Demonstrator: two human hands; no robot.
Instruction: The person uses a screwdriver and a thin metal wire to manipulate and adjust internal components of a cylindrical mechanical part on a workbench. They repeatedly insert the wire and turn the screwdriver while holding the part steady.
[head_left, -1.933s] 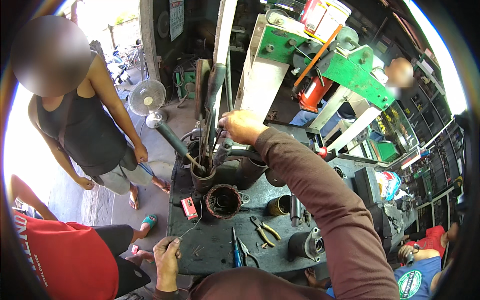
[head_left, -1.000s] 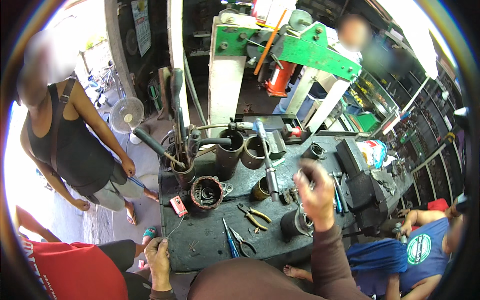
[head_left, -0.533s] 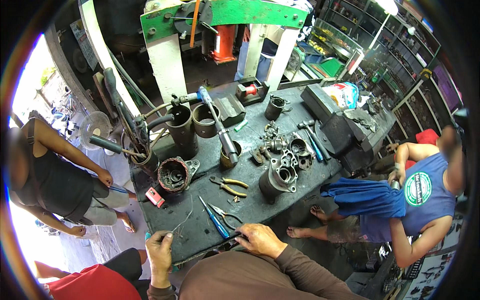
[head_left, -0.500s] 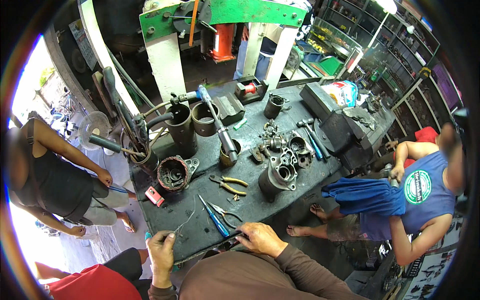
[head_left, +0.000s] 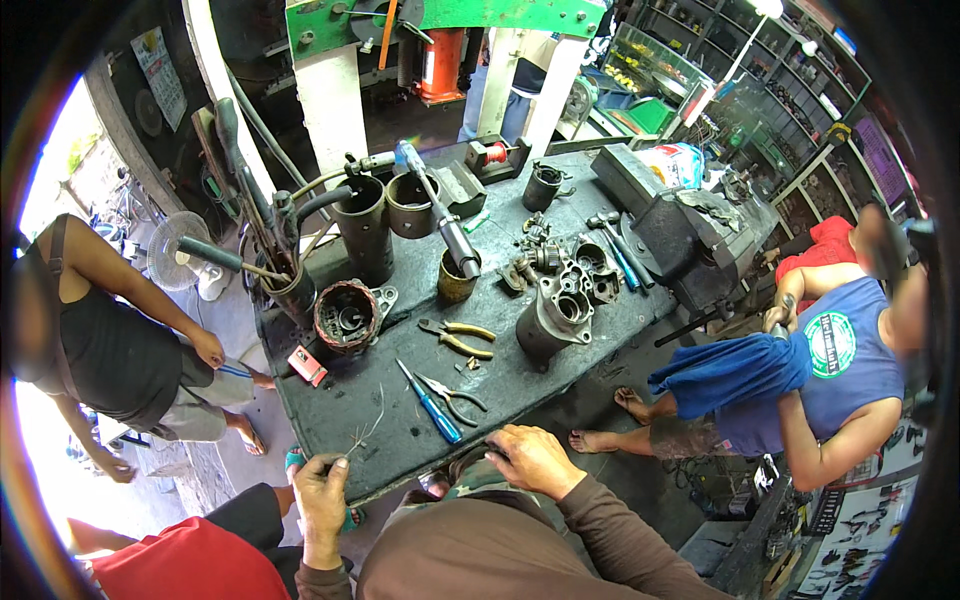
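Note:
My left hand [head_left: 322, 495] is closed at the near left corner of the workbench, thumb against fingers, pinching a thin bent wire [head_left: 370, 428] that sticks up over the bench. My right hand [head_left: 537, 460] rests at the bench's near edge, fingers apart and partly bent over the edge, with nothing visible in it. Just beyond it lie needle-nose pliers [head_left: 466, 402] with dark handles and a blue-handled screwdriver [head_left: 434, 408]. Farther in are pliers with yellow handles [head_left: 466, 343]. A round motor housing with a reddish winding [head_left: 326, 318] sits on the left.
A metal housing [head_left: 542, 335] stands mid-bench beside loose gear parts [head_left: 570, 285]. Metal cylinders [head_left: 368, 250] with tools stand at the back left; a vise [head_left: 690, 260] is at right. A co-worker [head_left: 840, 360] holds a blue cloth; another person [head_left: 110, 330] stands left.
My right hand has shifted slightly up and right, away from the dark plier handles. My left hand still pinches the wire. The view has tilted a little.

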